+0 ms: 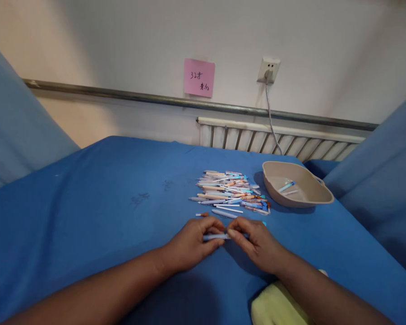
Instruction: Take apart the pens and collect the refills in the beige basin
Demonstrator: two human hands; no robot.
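Note:
Between my hands is a pale blue pen point(214, 237), lying level above the blue-covered table. My left hand point(194, 239) pinches its left part with thumb and fingers. Closed on the right part, my right hand point(255, 241) hides most of that end. Just beyond my fingers lies a single light-coloured pen barrel point(223, 213), and a small brown-and-white piece point(202, 215) is to its left. Farther back, a wide pile of pens and pen parts point(223, 189) in white, peach, grey and blue is spread out.
A beige plastic basin point(311, 194) with a few pen pieces stands right of the pile. Yellow cloth point(277, 307) lies under my right forearm. Behind the table are a radiator point(250, 137), a metal rail point(138, 95), a plugged-in cord point(271, 117) and a pink note point(199, 77).

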